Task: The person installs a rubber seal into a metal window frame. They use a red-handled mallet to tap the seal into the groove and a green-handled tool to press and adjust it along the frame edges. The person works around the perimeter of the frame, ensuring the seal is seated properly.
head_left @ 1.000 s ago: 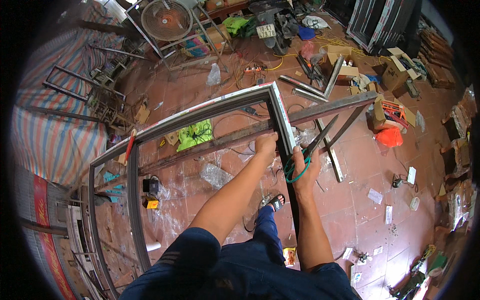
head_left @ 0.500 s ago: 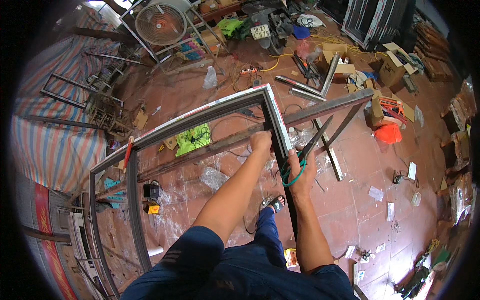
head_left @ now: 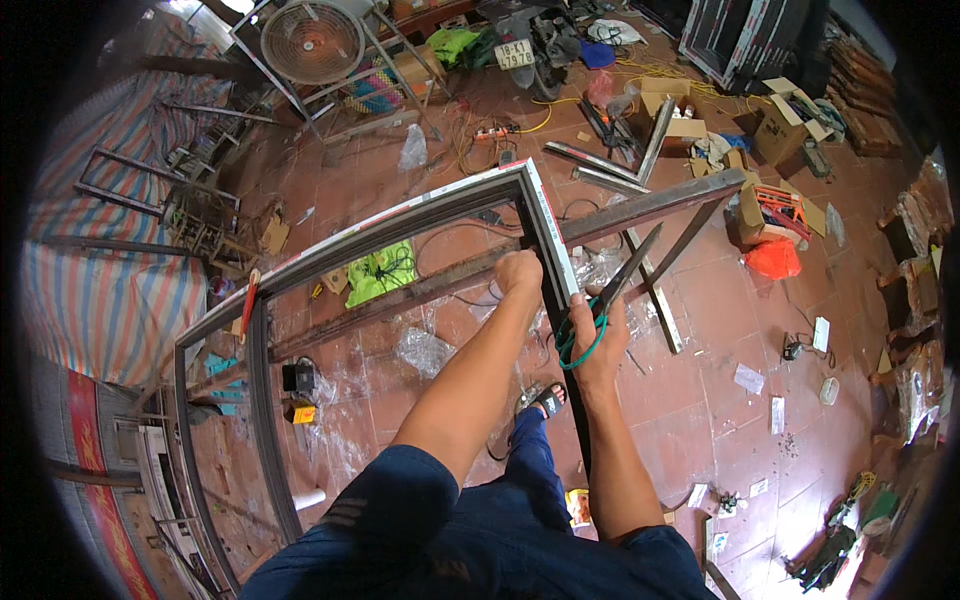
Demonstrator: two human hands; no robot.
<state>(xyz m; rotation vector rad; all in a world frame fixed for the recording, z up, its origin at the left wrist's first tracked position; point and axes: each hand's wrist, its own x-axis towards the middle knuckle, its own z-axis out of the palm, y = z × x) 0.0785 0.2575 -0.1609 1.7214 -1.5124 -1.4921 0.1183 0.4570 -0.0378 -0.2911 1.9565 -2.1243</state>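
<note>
A dark metal window or door frame with white protective tape on its outer face lies across a support before me. My left hand is closed against the inner edge of its right bar, below the far corner. Whatever those fingers pinch is hidden. Scissors with green handles are in my right hand, their blades pointing away to the far right. The right thumb rests at the outer side of the same bar. A red-handled tool lies on the frame's left part.
Under the frame runs a long brown support beam. Loose metal profiles and open cardboard boxes lie on the tiled floor at the far right. A round fan stands far left. Plastic wrap and a lime-green cloth lie below.
The whole view has shifted slightly, so the frame appears a little higher and further left. Both hands keep nearly the same places on the bar, and the scissors stay in the right hand.
</note>
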